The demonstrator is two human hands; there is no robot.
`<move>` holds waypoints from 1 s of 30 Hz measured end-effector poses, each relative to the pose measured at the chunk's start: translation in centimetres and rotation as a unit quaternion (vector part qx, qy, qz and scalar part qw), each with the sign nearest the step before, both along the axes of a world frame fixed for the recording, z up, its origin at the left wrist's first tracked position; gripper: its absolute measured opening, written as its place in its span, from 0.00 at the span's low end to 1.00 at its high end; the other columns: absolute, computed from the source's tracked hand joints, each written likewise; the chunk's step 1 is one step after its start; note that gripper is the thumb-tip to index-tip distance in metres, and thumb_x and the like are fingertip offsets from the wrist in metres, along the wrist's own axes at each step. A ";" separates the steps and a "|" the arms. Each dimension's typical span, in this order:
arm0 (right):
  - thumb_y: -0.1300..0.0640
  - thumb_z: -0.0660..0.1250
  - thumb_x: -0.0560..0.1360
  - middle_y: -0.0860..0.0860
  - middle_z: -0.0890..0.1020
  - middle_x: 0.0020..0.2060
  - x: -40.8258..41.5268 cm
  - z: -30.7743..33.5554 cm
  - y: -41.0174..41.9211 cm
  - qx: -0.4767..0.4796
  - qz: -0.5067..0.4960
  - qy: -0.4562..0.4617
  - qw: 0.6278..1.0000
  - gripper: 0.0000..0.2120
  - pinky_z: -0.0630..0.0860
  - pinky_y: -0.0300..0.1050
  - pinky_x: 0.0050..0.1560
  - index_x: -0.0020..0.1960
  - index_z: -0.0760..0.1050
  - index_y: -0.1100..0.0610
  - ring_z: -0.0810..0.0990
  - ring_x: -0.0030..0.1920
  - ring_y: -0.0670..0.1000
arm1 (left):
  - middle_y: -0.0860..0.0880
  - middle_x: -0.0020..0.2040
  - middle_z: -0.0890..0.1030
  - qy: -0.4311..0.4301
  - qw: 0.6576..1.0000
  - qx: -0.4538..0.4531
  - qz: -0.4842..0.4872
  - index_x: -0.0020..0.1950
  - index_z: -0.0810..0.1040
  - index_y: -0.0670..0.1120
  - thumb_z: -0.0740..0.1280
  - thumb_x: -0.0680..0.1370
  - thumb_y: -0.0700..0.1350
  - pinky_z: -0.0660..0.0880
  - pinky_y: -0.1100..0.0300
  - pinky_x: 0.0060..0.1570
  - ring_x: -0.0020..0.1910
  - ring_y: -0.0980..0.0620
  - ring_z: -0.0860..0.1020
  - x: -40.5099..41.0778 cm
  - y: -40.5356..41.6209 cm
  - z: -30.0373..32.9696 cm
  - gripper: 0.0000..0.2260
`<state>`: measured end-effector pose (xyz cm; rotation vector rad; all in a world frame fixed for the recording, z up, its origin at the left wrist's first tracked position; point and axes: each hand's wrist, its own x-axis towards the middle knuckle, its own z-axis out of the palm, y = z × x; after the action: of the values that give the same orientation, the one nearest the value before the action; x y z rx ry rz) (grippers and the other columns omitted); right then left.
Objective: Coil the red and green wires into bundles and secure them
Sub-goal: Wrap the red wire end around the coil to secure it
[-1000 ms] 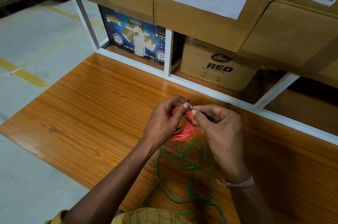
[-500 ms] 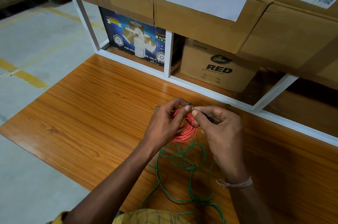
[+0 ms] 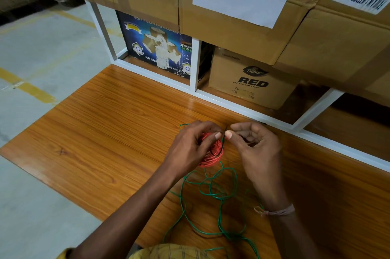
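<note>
Near frame centre, left hand (image 3: 191,144) grips the red wire coil (image 3: 211,153) steady while right hand (image 3: 251,144) pinches a dark tie (image 3: 222,145) to bind it; green wire (image 3: 211,195) lies loose on the bench (image 3: 105,132).

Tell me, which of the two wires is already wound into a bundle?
The red wire: it sits as a tight coil between both hands, with a thin dark tie looped round it. The green wire sprawls loose over the table.

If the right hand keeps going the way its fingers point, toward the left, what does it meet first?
Probably the dark tie it pinches, then the left hand, whose fingertips sit almost against the right hand above the red wire coil. Depth is hard to judge.
</note>
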<state>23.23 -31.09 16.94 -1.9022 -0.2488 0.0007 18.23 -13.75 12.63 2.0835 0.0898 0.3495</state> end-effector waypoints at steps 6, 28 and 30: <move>0.59 0.76 0.76 0.44 0.79 0.42 2.3 0.6 -1.1 -0.082 0.101 -0.092 0.987 0.08 0.71 0.37 0.41 0.52 0.87 0.48 0.75 0.40 0.44 | 0.56 0.54 0.84 0.011 1.000 0.008 -0.016 0.58 0.84 0.56 0.69 0.85 0.55 0.79 0.47 0.55 0.56 0.56 0.82 -0.2 0.6 -0.3 0.06; 0.60 0.74 0.78 0.48 0.81 0.41 4.0 -0.1 -1.0 -0.107 0.237 -0.037 0.965 0.04 0.74 0.37 0.43 0.45 0.83 0.53 0.79 0.42 0.45 | 0.48 0.52 0.85 0.052 0.979 -0.177 -0.090 0.55 0.85 0.44 0.73 0.83 0.46 0.73 0.68 0.46 0.44 0.60 0.81 -0.6 0.9 -0.2 0.06; 0.60 0.73 0.79 0.49 0.80 0.41 4.1 -0.3 -1.0 -0.119 0.240 -0.046 0.963 0.04 0.73 0.37 0.43 0.45 0.82 0.54 0.78 0.42 0.45 | 0.49 0.52 0.86 0.054 0.979 -0.171 -0.093 0.54 0.85 0.45 0.73 0.83 0.46 0.73 0.67 0.48 0.46 0.61 0.81 -0.6 0.9 -0.3 0.06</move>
<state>27.31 -32.07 16.62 -2.0362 -0.7982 0.2795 17.60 -12.83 12.37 1.7508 0.0186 0.0971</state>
